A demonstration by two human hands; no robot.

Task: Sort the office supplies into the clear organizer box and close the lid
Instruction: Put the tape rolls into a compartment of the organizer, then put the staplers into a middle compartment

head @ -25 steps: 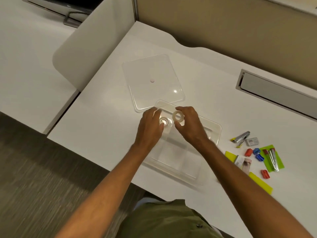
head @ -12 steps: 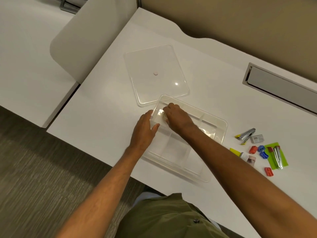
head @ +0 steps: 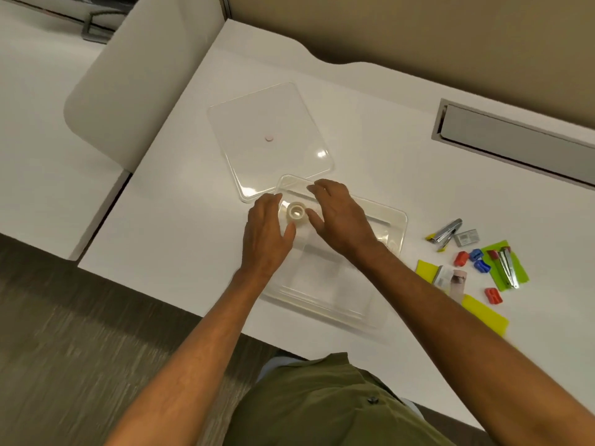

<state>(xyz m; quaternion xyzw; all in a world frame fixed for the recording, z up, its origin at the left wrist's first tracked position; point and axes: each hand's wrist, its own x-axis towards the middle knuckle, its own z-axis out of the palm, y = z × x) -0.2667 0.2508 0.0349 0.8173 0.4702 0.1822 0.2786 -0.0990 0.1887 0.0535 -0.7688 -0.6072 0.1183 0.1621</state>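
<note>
We hover both hands, left (head: 269, 230) and right (head: 338, 217), fingers spread and holding nothing, either side of the tape (head: 296, 215) standing in the far-left compartment of the box (head: 397, 226), seemingly steadying it, while the lid (head: 270, 140) lies open behind and supplies (head: 473, 255) wait near the desk's (head: 180, 201) right edge.

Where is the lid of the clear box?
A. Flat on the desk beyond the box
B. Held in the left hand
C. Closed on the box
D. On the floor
A: the lid lies flat on the desk behind the open box, in neither hand.
</note>
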